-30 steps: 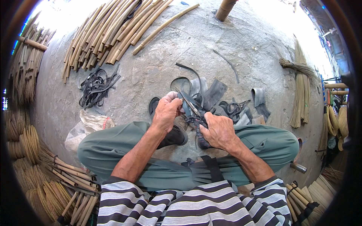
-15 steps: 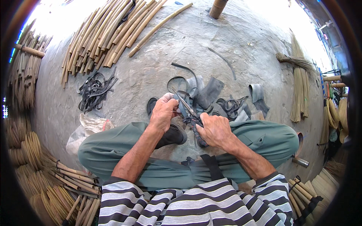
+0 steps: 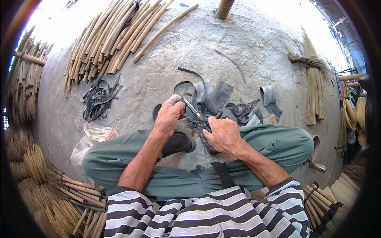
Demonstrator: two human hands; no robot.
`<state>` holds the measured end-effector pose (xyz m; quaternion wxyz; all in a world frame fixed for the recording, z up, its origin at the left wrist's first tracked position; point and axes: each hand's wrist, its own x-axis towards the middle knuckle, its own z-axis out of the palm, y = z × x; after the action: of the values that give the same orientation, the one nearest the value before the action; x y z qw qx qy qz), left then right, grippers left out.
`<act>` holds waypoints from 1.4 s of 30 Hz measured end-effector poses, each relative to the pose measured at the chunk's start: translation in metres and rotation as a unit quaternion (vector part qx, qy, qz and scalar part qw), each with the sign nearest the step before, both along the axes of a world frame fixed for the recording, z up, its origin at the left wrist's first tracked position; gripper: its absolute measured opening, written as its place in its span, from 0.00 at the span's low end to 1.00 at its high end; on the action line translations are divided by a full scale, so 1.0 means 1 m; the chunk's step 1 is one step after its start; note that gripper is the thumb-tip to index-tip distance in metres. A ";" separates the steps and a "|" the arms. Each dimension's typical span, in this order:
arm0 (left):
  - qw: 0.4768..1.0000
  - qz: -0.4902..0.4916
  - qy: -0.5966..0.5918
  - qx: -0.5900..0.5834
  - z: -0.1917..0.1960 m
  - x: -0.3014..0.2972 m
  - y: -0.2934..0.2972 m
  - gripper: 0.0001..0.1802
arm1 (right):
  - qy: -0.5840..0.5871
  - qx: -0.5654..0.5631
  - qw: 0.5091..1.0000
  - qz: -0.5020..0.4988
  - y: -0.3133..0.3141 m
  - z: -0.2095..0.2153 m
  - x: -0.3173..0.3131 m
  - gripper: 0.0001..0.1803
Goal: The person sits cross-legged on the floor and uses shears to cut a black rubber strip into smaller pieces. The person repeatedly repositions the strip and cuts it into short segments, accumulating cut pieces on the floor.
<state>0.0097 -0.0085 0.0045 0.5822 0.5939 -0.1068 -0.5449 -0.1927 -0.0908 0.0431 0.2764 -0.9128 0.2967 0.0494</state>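
Note:
My right hand (image 3: 224, 135) is closed around dark-wrapped handles of a pair of scissors (image 3: 192, 108), whose metal blades point up and to the left. Close to the blade tips is my left hand (image 3: 170, 115), its fingers curled in a pinch; whatever lies between them is hidden. Just beyond the blades, a long dark rubber strip (image 3: 200, 76) curls up from the floor. Beside it lies a wide grey rubber piece (image 3: 218, 96). Tangled dark rubber scraps (image 3: 242, 110) sit past my right hand, with a curved rubber sheet (image 3: 271, 103) farther right.
Bamboo poles (image 3: 115, 37) lie at the far left, above a heap of black strips (image 3: 101, 99). A whitish sack (image 3: 95, 137) rests by my left knee. A bundle of thin sticks (image 3: 314, 93) is at the right. A bamboo post (image 3: 225, 8) stands at the back.
My left hand has shifted slightly, and the grey strip that was by its fingers at the blades no longer shows there. My right hand still grips the scissors.

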 end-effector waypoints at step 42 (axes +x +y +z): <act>0.702 -0.041 -0.353 -0.617 0.179 -0.099 0.014 0.25 | -0.575 0.472 0.528 -0.409 -0.104 0.087 -0.064 0.14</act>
<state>-0.0895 0.0050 0.1835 0.7149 0.2461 -0.6412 -0.1310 -0.2564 -0.1950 0.1300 0.7674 -0.2588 0.3480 -0.4723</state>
